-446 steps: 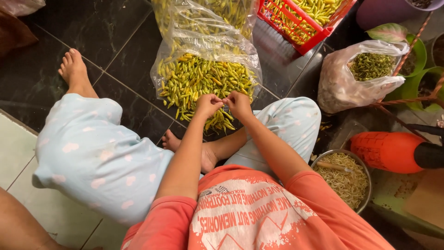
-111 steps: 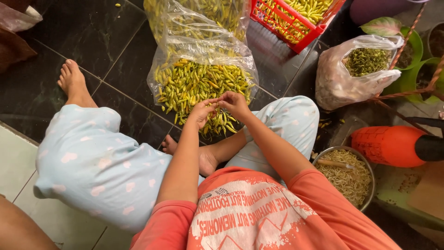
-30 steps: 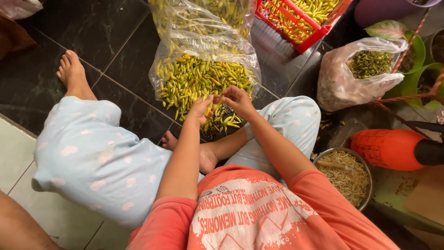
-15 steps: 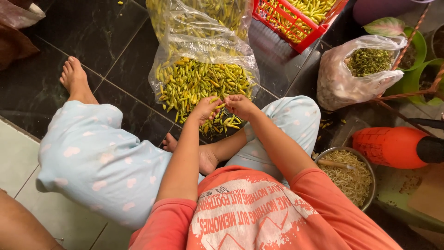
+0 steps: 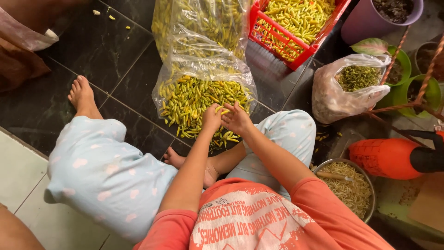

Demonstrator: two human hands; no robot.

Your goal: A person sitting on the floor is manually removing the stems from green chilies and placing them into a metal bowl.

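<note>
1. An orange shirt (image 5: pixel 259 222) with white print is seen nearest the camera, worn by a person seated on the floor.
2. Pale blue trousers (image 5: pixel 101 171) with lighter spots cover both legs; one bare foot (image 5: pixel 83 95) rests on the dark floor tiles (image 5: pixel 120 65) toward the left, and the other foot (image 5: pixel 178 159) is tucked under the arms.
3. A metal bowl (image 5: pixel 365 185) of thin pale stalks is set on the floor just beside the right knee, with an orange can (image 5: pixel 384 157) behind it.
4. The left hand (image 5: pixel 212 118) and right hand (image 5: pixel 237 119) are held close together over the near edge of a heap of peppers (image 5: pixel 194 99), small and yellow-green.
5. A single pepper (image 5: pixel 224 111) is pinched between the fingertips of the two hands; the left fingers are curled, while the right fingers are partly spread. Whether both hands grip it firmly cannot be told.
6. The heap lies on a clear plastic bag (image 5: pixel 203 51) spread open on the floor between the knees.
7. To the right, a second plastic bag (image 5: pixel 342 92) of green stems is stood upright.
8. Farther off, a red crate (image 5: pixel 282 34) filled with more peppers is placed near the top edge, beside a purple pot (image 5: pixel 370 21) and green pots (image 5: pixel 407 65).
</note>
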